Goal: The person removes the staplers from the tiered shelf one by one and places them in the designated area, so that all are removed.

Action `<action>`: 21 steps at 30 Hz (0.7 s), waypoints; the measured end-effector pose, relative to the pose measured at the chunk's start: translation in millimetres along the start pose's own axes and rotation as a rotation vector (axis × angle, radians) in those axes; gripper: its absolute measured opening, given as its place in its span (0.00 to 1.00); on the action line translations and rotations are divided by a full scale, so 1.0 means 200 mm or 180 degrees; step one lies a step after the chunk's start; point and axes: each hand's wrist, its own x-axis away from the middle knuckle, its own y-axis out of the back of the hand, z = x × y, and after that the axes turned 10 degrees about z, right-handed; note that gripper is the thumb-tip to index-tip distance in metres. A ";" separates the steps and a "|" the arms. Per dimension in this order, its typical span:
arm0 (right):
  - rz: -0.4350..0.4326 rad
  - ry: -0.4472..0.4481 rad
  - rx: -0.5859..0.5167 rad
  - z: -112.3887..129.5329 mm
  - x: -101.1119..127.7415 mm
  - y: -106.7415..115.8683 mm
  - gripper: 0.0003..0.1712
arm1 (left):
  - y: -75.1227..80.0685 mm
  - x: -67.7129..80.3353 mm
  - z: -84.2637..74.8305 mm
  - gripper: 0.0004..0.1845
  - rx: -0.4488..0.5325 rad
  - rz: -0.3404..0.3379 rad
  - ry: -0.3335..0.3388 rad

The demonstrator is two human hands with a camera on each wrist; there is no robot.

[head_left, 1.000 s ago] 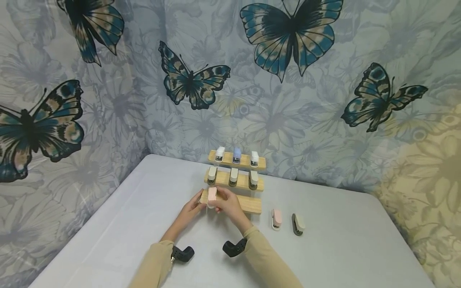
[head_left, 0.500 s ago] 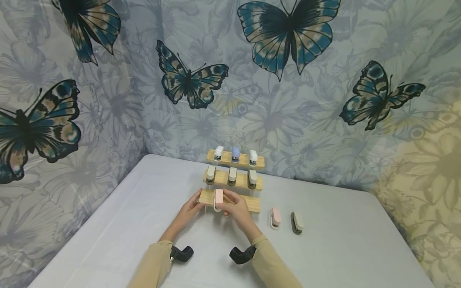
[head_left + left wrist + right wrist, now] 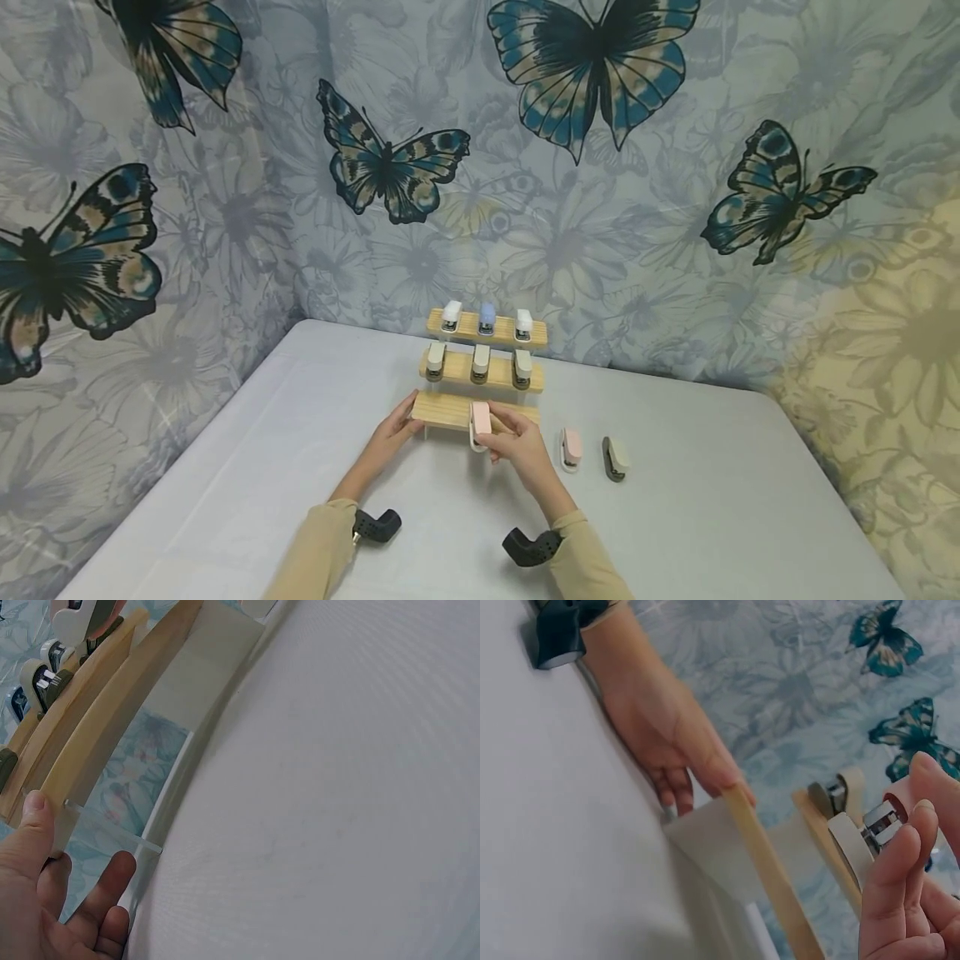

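Observation:
My right hand [image 3: 527, 450] pinches a pink and white stapler [image 3: 481, 421] upright, close over the front edge of the lowest wooden shelf [image 3: 441, 408]. In the right wrist view, its thumb and fingertips [image 3: 924, 804] are on the stapler's sides, metal parts showing between. My left hand [image 3: 392, 432] grips the left end of that shelf, thumb [image 3: 35, 806] on the wood and the other fingers below, near a clear support [image 3: 112, 826]. A second pink stapler [image 3: 572, 447] and a cream and dark stapler [image 3: 617, 458] stand on the table to the right.
Above and behind, the middle shelf [image 3: 459, 373] bears cream staplers [image 3: 481, 361], and the top shelf [image 3: 467, 323] bears two white ones and a blue stapler [image 3: 487, 315]. All stand on a white table [image 3: 697, 483] before a butterfly-print cloth [image 3: 570, 233].
My right hand has carried the pink stapler rightward along the lowest shelf and slightly toward me. The left hand keeps its place at the shelf's left end.

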 end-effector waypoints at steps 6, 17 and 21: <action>-0.0044 0.0082 -0.0130 0.01 0.08 0.14 0.30 | 0.00 0.00 -0.01 0.30 -0.0022 0.0019 -0.0010; 0.0015 0.0335 -0.0410 0.16 0.30 0.34 0.29 | 0.00 0.01 -0.01 0.30 0.0017 0.0014 0.0128; 0.0001 0.0280 -0.0116 0.21 0.38 0.45 0.28 | 0.00 0.01 -0.01 0.29 0.0013 0.0024 0.0169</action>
